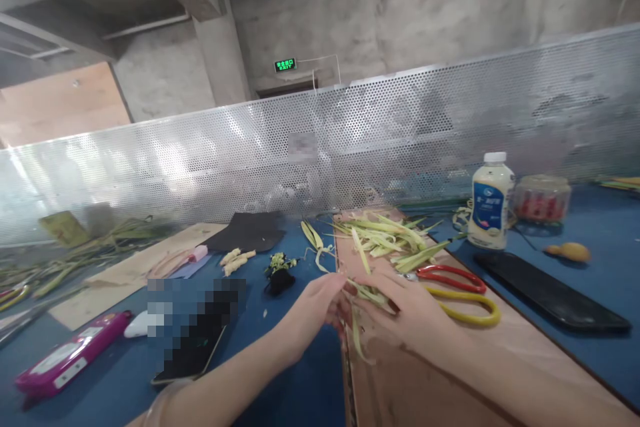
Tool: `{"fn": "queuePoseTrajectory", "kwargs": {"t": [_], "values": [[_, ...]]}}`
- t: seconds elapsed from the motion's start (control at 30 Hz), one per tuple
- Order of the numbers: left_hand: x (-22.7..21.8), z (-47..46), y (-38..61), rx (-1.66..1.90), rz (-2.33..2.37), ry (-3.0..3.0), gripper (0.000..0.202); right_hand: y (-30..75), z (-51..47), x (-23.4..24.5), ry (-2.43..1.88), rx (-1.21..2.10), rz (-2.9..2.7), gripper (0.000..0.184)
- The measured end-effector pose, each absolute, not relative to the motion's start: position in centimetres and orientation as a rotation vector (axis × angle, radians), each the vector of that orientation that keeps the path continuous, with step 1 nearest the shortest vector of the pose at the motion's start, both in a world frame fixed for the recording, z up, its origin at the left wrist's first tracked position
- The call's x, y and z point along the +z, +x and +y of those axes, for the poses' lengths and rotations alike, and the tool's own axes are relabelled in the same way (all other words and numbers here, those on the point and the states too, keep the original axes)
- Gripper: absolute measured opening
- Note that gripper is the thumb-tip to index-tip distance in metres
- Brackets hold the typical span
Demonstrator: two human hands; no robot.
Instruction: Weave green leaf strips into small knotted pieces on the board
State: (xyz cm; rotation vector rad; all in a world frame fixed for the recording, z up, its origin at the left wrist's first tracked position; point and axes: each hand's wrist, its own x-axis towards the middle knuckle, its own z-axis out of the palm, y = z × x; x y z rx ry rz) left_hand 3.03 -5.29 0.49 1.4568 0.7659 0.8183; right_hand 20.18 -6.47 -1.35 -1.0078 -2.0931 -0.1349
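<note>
Over the left edge of a brown board (380, 373), my left hand (317, 303) and my right hand (400, 310) meet with bent fingers. Between them they grip pale green leaf strips (373, 295), one of which curls down below the fingers. The far fingertips of both hands are partly hidden. Just beyond lies a loose pile of similar strips (385, 235) on the board. Close to the right hand rest scissors with one red handle and one yellow handle (470, 310); their blades are mostly hidden.
A white-capped bottle (490, 203), a clear jar (543, 200) and a black phone (550, 293) stand or lie at right. Pale twisted pieces (236, 260), a dark blurred-out device (200, 333) and a magenta case (75, 353) are at left. A perforated metal screen (240, 167) bounds the blue table.
</note>
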Motion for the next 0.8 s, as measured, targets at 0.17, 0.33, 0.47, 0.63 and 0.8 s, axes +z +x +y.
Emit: {"fn": "queuePoseTrajectory", "kwargs": {"t": [0.17, 0.33, 0.47, 0.63, 0.8], "values": [[0.2, -4.9, 3.1, 0.905, 0.821, 1.45, 0.028, 20.0, -6.8, -1.3, -0.993, -0.136, -2.115, 0.017], [0.4, -5.5, 3.3, 0.903, 0.793, 1.582, 0.025, 19.9, -7.1, -1.2, -1.003, -0.069, -2.097, 0.014], [0.2, -5.5, 3.1, 0.932, 0.848, 1.701, 0.025, 19.7, -7.1, -1.2, -0.983, -0.044, -2.05, 0.013], [-0.1, -4.7, 2.9, 0.992, 0.838, 1.671, 0.023, 19.6, -7.2, -1.1, -0.972, -0.03, -1.966, 0.011], [-0.1, -4.2, 2.8, 1.026, 0.839, 1.641, 0.021, 19.9, -7.0, -1.0, -1.014, -0.09, -1.929, 0.009]]}}
